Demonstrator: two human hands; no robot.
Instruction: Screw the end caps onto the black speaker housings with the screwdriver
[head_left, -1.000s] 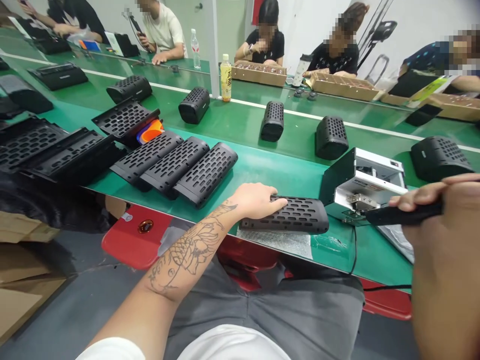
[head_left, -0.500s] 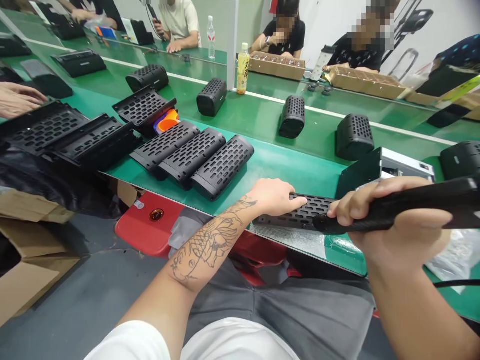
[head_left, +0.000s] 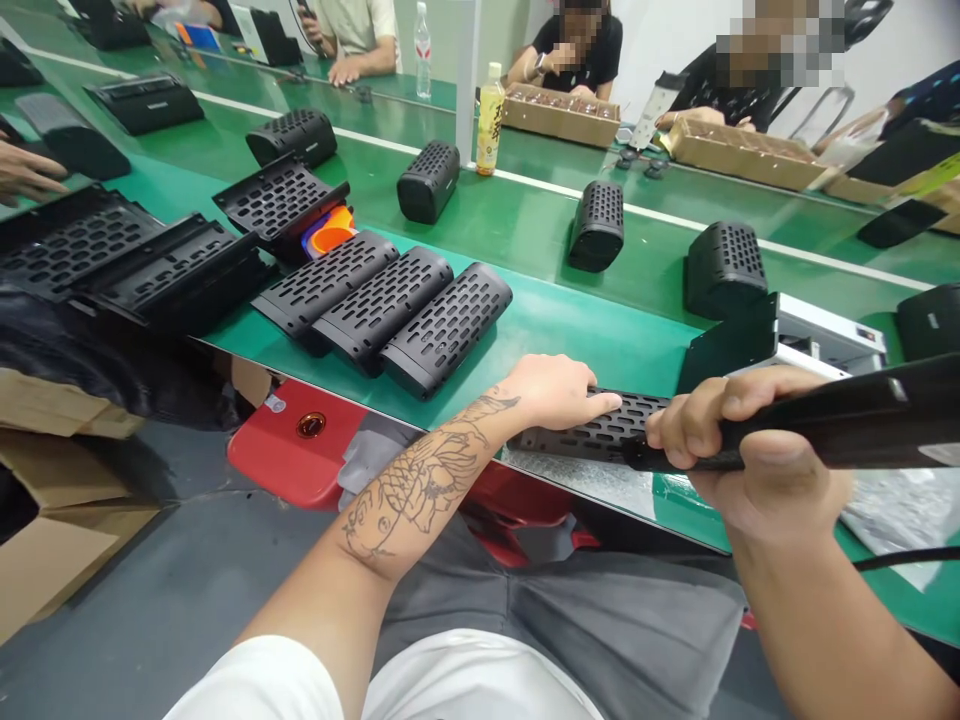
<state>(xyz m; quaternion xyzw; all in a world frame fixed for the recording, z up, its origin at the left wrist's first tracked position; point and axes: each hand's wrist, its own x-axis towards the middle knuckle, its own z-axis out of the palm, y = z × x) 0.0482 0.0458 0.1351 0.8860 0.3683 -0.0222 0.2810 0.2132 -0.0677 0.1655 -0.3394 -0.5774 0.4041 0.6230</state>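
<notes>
My left hand [head_left: 561, 392] rests on the left end of a black perforated speaker shell [head_left: 600, 432], fingers curled over its top, holding it down on the green table's near edge. My right hand [head_left: 750, 455] is wrapped round a black electric screwdriver [head_left: 840, 425], whose tip sits at the shell's right part. A clear plastic sheet [head_left: 592, 478] lies under the shell.
Three more perforated shells [head_left: 390, 310] lie side by side to the left, with open black shell halves [head_left: 135, 270] beyond. A metal box device [head_left: 787, 340] stands behind my right hand. Short black speakers [head_left: 596, 225] sit on the conveyor. Several people sit across the line.
My right hand brought the screwdriver from the metal box on the right across to the shell. My left hand stayed on the shell.
</notes>
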